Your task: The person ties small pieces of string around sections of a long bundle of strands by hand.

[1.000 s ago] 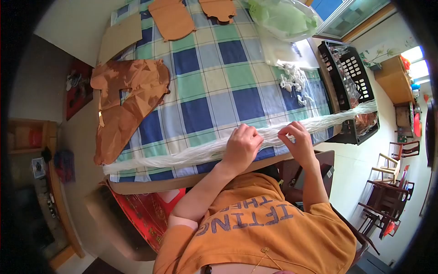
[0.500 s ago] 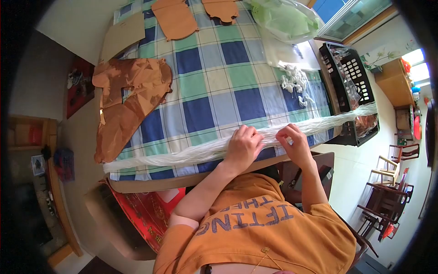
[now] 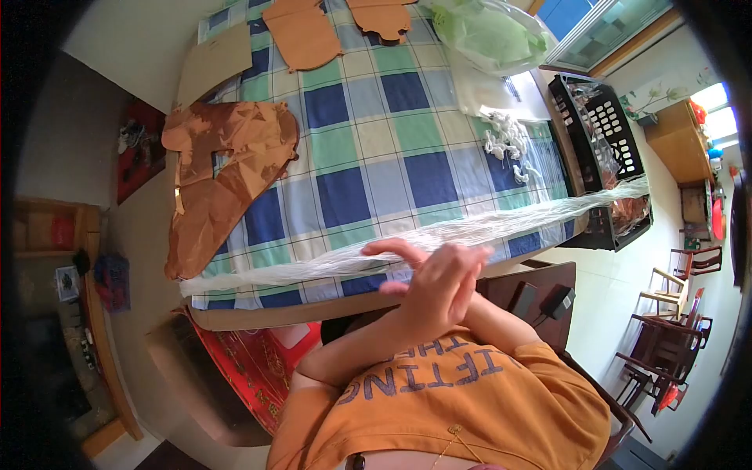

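A long bundle of fine white strands (image 3: 345, 262) stretches across the near side of the checked cloth. Just on my side of the bundle, my left hand (image 3: 442, 286) crosses over my right hand (image 3: 398, 252), and the two overlap. Fingers of my left hand point right, blurred at the tips. Stretched fingers reach out to the left from behind it, seemingly those of my right hand, whose palm is mostly hidden. I see nothing held in either hand.
A brown shiny cutout (image 3: 235, 157) lies at left, near a beige sheet (image 3: 215, 66). More brown pieces (image 3: 301, 35) are at the back. White cord tangles (image 3: 505, 141) lie at right by a greenish plastic bag (image 3: 489, 35). A black basket (image 3: 611, 125) stands beyond the right edge.
Both hands have left the white strands, which they were fingering, and drawn back toward my body. They have come together and now overlap.
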A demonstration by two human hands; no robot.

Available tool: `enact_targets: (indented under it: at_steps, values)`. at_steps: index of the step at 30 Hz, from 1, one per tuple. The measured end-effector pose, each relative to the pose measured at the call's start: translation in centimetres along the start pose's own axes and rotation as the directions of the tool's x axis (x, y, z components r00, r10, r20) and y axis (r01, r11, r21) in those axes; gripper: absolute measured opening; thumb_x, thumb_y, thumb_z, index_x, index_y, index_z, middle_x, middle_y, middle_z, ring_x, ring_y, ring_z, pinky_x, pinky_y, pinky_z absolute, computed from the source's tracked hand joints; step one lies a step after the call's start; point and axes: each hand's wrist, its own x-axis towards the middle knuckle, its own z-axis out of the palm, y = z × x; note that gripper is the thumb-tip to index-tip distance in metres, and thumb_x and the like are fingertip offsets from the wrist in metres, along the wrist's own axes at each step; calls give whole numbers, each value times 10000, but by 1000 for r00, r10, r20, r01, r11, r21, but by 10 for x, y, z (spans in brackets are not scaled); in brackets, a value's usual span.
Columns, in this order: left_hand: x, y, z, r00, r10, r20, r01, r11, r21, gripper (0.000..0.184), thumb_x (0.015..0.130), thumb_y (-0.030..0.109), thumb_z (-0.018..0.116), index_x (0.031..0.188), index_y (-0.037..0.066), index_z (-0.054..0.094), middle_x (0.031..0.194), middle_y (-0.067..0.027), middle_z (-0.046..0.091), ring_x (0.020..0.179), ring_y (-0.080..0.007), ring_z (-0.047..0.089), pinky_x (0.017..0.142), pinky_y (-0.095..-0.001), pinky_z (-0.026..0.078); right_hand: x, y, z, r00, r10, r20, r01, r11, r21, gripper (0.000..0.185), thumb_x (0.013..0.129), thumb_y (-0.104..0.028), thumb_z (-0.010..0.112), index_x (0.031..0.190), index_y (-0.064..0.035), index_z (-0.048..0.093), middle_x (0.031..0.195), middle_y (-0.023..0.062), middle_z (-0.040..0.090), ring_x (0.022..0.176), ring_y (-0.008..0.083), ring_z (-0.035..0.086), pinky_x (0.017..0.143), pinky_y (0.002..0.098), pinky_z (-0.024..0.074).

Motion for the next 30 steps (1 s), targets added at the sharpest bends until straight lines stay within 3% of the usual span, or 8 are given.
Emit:
enact_targets:
  at_steps: [3, 9, 12, 18, 21, 25, 27, 30]
  values:
    - [1, 12, -20, 993, 81, 87, -90, 990, 112, 370, 850, -90, 517, 1208, 0, 506, 1103, -193, 596, 1004, -298, 614, 887, -377, 462, 19, 22, -6, 969, -184, 164, 83, 870, 485, 368, 958, -207, 506, 1283, -39, 460, 1243, 130, 521, 1193, 162, 468, 1016, 315, 396]
    - [-4, 0, -115, 976, -220, 10, 81, 402, 912, 428, 839, 26, 598, 1260, 35, 519, 1304, -94, 548, 1191, -238, 542, 1124, -527, 193, -12, 9, -43, 989, -88, -120, 107, 981, 161, 189, 979, -151, 486, 994, -9, 609, 730, -18, 558, 637, 44, 479, 559, 207, 388]
    - [5, 19, -139, 522, -851, 57, 408, 307, 860, 372, 852, 67, 614, 1216, 24, 550, 1256, -89, 580, 1216, -241, 521, 1095, -497, 266, -19, 8, -54, 957, -127, -262, 106, 990, -93, 149, 964, -91, 497, 955, 17, 600, 753, -9, 559, 631, 34, 431, 574, 183, 366]
    - [-28, 7, -101, 915, -369, 161, 401, 807, -434, 353, 825, 22, 639, 1170, 42, 565, 1400, -151, 459, 1343, -252, 388, 1114, -474, 234, -21, 15, -37, 965, -218, -147, 132, 884, -448, 99, 905, -58, 588, 975, 4, 620, 862, 110, 648, 776, 186, 614, 712, 306, 490]
    - [-19, -3, -86, 959, -244, 144, 82, 725, 684, 274, 824, 28, 646, 1094, 19, 597, 1359, -163, 502, 1312, -260, 431, 1102, -443, 265, -28, -9, -32, 976, -179, -122, 122, 921, -370, 89, 903, -45, 581, 964, 2, 627, 858, 117, 647, 752, 210, 609, 691, 296, 485]
    - [-34, -2, -97, 772, -432, 467, 529, 844, -93, 170, 816, 30, 651, 985, 15, 648, 1180, -131, 620, 1104, -234, 582, 1005, -414, 364, -30, -10, -41, 952, -253, -174, 156, 886, -436, 87, 868, -7, 572, 936, 2, 625, 833, 123, 639, 733, 248, 612, 663, 317, 484]
    - [-34, 5, -93, 779, -296, 553, 626, 317, -712, 116, 817, 21, 646, 931, 25, 666, 1062, -116, 669, 1008, -235, 620, 978, -423, 379, -24, -3, -33, 910, -414, -21, 353, 802, -481, 82, 826, 25, 569, 890, 2, 614, 787, 122, 627, 689, 267, 601, 626, 327, 470]
    - [-27, 0, -83, 935, -349, 61, 348, 937, 23, 154, 825, -4, 638, 963, 59, 669, 957, -75, 681, 971, -232, 627, 917, -366, 419, -24, -5, -18, 928, -369, 57, 333, 750, -572, 131, 833, -25, 608, 964, -24, 591, 787, 124, 565, 744, 329, 578, 644, 390, 477]
